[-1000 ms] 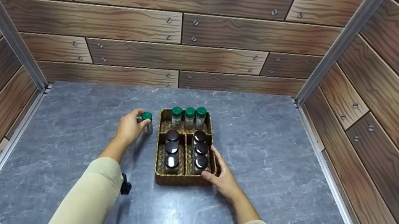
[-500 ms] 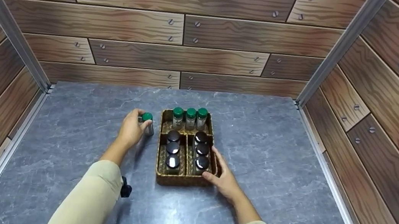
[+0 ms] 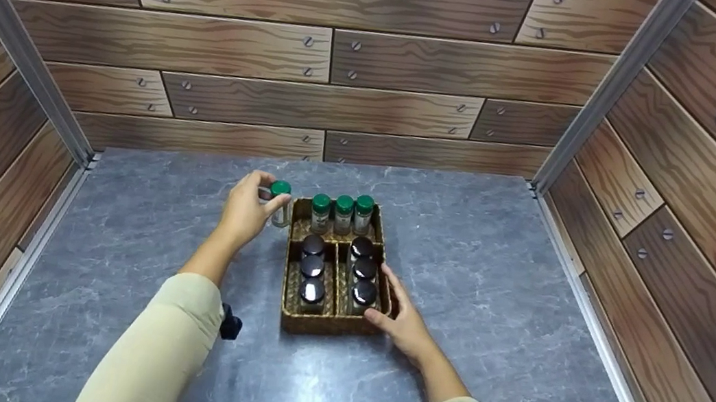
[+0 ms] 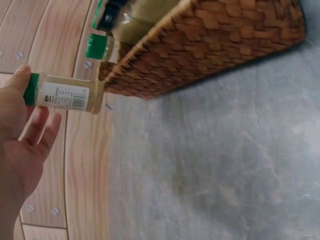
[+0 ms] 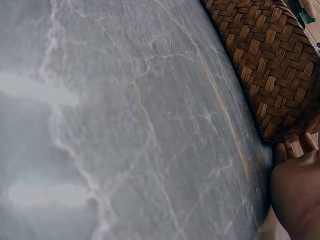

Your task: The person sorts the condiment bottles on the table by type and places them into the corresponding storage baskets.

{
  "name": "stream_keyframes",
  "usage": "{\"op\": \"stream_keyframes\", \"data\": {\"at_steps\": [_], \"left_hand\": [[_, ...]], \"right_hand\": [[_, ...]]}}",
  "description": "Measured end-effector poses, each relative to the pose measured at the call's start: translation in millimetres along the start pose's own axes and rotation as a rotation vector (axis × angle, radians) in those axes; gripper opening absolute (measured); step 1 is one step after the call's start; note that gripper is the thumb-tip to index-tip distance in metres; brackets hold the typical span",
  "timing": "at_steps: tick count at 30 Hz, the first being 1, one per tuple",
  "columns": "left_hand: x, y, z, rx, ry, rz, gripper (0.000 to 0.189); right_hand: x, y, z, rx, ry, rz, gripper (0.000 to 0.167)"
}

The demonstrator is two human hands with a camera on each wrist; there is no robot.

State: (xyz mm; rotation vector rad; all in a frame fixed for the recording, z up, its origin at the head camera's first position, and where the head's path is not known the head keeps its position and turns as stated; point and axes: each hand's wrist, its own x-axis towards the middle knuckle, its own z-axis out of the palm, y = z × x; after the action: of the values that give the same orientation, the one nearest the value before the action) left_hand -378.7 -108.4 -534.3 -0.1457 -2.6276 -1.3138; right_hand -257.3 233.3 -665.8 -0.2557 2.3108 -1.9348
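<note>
In the head view my left hand point(image 3: 245, 208) pinches a green-capped spice jar point(image 3: 281, 203) by its cap, just outside the back left of a woven basket point(image 3: 334, 326). The left wrist view shows the clear spice jar point(image 4: 67, 93) with a white barcode label and pale contents. Three more green-capped jars point(image 3: 343, 213) stand in the basket's back compartment. Dark-lidded jars fill a row in the front left compartment point(image 3: 313, 266) and another in the front right point(image 3: 364, 269). My right hand point(image 3: 403, 321) grips the basket's front right corner, thumb at the front edge and fingers along the side.
The basket stands on a grey marbled tabletop point(image 3: 494, 267). Wood-patterned panels point(image 3: 240, 44) enclose the back and both sides, with metal posts point(image 3: 592, 100) at the corners. A black wrist camera point(image 3: 230, 324) sits on my left sleeve.
My left hand has lifted the spice jar and moved it away from me and slightly right, nearer the basket's back left corner. My right hand has stayed on the basket.
</note>
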Motion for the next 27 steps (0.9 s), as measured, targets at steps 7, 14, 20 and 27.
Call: {"op": "stream_keyframes", "data": {"at_steps": [7, 14, 20, 27], "left_hand": [[1.3, 12.4, 3.2, -0.003, -0.010, -0.002, 0.045], [6.1, 20.7, 12.2, -0.002, -0.022, 0.013, 0.047], [9.3, 20.5, 24.9, 0.003, -0.012, 0.050, 0.043], [9.0, 13.3, 37.7, 0.023, -0.039, 0.046, 0.043]], "right_hand": [[1.1, 2.5, 0.3, -0.014, 0.010, -0.001, 0.100], [0.6, 2.4, 0.4, -0.022, 0.011, 0.004, 0.101], [0.6, 3.5, 1.1, -0.008, 0.012, 0.006, 0.101], [1.1, 3.2, 0.9, 0.032, 0.003, -0.004, 0.101]]}}
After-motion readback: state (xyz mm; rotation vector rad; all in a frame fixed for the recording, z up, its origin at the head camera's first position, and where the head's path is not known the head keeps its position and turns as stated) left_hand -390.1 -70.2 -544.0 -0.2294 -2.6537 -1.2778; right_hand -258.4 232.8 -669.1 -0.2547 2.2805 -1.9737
